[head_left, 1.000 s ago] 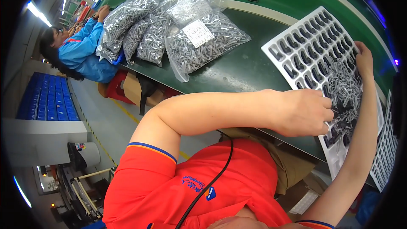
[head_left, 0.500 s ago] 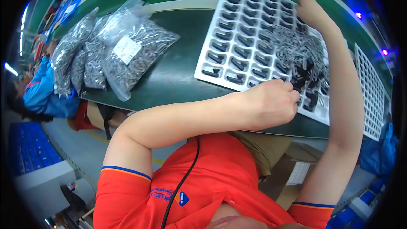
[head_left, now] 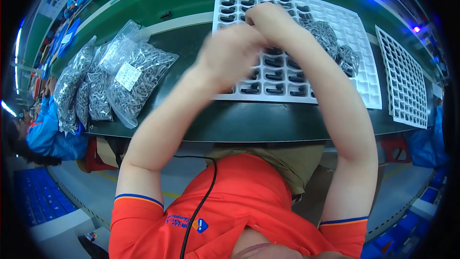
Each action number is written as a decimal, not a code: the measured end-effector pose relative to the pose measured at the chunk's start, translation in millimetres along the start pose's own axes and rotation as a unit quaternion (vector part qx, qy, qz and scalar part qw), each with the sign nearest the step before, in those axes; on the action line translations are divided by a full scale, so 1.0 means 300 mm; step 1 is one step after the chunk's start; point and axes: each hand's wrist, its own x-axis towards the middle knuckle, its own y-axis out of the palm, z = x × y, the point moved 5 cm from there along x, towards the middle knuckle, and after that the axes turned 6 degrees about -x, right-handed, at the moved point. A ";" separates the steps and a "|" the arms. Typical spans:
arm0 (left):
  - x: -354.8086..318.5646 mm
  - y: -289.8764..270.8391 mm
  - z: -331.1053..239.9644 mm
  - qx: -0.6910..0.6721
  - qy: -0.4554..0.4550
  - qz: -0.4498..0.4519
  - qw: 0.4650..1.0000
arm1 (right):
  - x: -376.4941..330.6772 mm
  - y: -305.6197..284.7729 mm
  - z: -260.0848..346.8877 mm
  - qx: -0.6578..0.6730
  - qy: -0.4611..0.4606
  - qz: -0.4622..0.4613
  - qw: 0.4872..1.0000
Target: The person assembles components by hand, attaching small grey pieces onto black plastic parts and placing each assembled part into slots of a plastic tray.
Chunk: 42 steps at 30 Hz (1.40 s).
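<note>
A white molded tray [head_left: 368, 74] of many small cells lies on the dark green table. Black curved parts [head_left: 274, 62] fill the cells on its left and middle, while those toward its right side hold none. On the tray rests a tangled heap of grey cord-like pieces [head_left: 323, 38], partly behind my right forearm. My left hand [head_left: 232, 52], smeared by motion, is over the tray's left side. Close beside it, my right hand [head_left: 270, 19] is bent over the upper left cells with curled fingers. What its fingertips hold, if anything, is hidden.
Clear plastic bags [head_left: 139, 74] full of grey pieces stand at the left of the table. A second white tray [head_left: 405, 76] lies at the right. One small black part [head_left: 166, 15] sits on the green ledge behind. A person in blue [head_left: 45, 120] is at far left.
The tray now lies squarer to the table edge and further left in view. My left hand has risen from its front edge to its left side; my right hand has come leftward from the far edge.
</note>
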 end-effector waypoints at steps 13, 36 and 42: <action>0.022 -0.061 0.290 0.131 -0.087 0.010 0.988 | -0.003 -0.073 -0.070 0.117 -0.024 -0.023 0.993; -0.013 -0.036 0.154 -0.077 -0.045 -0.122 0.989 | -0.177 -0.074 0.017 -0.100 0.031 0.036 0.994; -0.018 -0.004 0.131 -0.108 -0.052 -0.101 0.988 | -0.225 -0.114 0.017 0.064 0.017 -0.110 0.992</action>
